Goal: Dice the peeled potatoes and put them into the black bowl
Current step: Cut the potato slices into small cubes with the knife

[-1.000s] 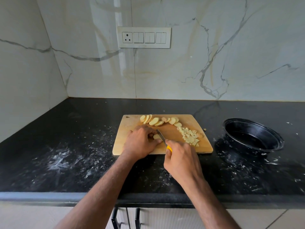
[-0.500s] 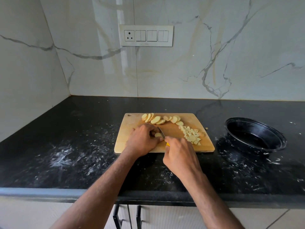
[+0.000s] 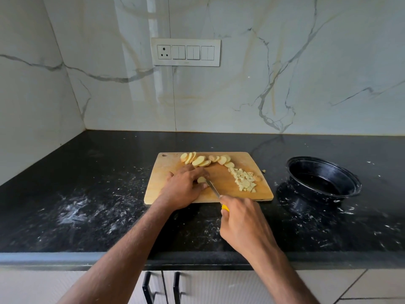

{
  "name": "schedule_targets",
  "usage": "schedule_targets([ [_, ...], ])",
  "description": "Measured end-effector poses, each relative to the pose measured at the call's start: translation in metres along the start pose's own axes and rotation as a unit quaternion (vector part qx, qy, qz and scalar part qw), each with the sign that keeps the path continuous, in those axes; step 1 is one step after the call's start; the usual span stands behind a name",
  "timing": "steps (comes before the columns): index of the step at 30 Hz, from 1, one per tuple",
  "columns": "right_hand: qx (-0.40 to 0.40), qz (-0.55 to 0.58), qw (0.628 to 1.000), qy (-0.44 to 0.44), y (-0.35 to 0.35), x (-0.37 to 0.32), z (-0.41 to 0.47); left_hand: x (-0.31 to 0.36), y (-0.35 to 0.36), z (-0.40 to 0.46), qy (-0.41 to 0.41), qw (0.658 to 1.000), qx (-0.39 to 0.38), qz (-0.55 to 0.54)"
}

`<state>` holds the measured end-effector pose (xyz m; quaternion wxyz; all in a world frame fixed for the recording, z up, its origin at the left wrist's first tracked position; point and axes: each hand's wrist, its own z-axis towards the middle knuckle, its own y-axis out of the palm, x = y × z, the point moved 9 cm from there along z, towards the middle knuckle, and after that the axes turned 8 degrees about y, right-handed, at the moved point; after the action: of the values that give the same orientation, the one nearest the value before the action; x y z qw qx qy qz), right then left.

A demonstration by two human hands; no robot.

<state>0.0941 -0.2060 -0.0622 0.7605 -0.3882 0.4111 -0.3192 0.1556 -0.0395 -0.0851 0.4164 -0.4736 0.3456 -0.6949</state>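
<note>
A wooden cutting board (image 3: pixel 258 191) lies on the black counter. Along its far edge runs a row of potato slices (image 3: pixel 203 160). A heap of diced potato (image 3: pixel 244 179) sits toward its right side. My left hand (image 3: pixel 184 188) curls its fingers over a potato piece (image 3: pixel 201 179) near the board's middle and holds it down. My right hand (image 3: pixel 243 224) grips a knife (image 3: pixel 213 188) by its yellow handle, the blade lying against that piece. The black bowl (image 3: pixel 324 177) stands to the right of the board, and I see no potato in it.
The black counter (image 3: pixel 87 205) is streaked with white smears and crumbs. A small potato bit (image 3: pixel 264 171) lies just off the board's right edge. A marble wall with a switch panel (image 3: pixel 185 52) rises behind. Cabinet handles (image 3: pixel 161 286) show below the counter's front edge.
My right hand has drawn back toward the counter's front edge, pulling the knife with it. My left hand stays on the potato piece.
</note>
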Motion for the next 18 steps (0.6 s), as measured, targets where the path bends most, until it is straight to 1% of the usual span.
schedule_targets([
  [3, 0.001, 0.012, 1.000, 0.014, -0.008, 0.009, -0.005, 0.000, 0.000, 0.000, -0.006, 1.000, 0.002, -0.012],
  [5, 0.011, 0.021, 0.999, 0.031, -0.015, 0.014, -0.004, -0.001, -0.003, 0.000, -0.018, 0.999, 0.016, -0.031],
  [8, 0.064, 0.042, 0.996, 0.045, -0.026, 0.014, 0.001, -0.008, -0.007, 0.000, -0.055, 0.995, 0.045, -0.068],
  [10, 0.078, 0.043, 0.995, 0.045, -0.022, 0.009, 0.007, -0.010, -0.010, -0.001, -0.059, 0.992, 0.069, -0.092],
  [13, 0.067, 0.042, 0.996, 0.047, -0.004, 0.001, 0.016, -0.011, -0.014, -0.003, -0.043, 0.987, 0.097, -0.121],
  [18, 0.059, 0.033, 0.997, 0.045, 0.010, -0.008, 0.021, -0.011, -0.014, -0.004, -0.033, 0.986, 0.114, -0.115],
])
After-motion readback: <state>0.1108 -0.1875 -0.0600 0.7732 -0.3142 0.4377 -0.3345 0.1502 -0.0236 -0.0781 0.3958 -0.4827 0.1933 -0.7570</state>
